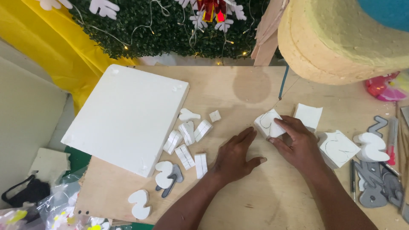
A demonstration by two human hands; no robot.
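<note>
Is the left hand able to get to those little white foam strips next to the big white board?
Probably yes. The left hand lies flat on the wooden table, empty, and the small white foam strips lie just beside it with only bare wood between.

bare tabletop [272, 187] near; foam scraps [187, 140] left | foam blocks [338, 147] right
</note>
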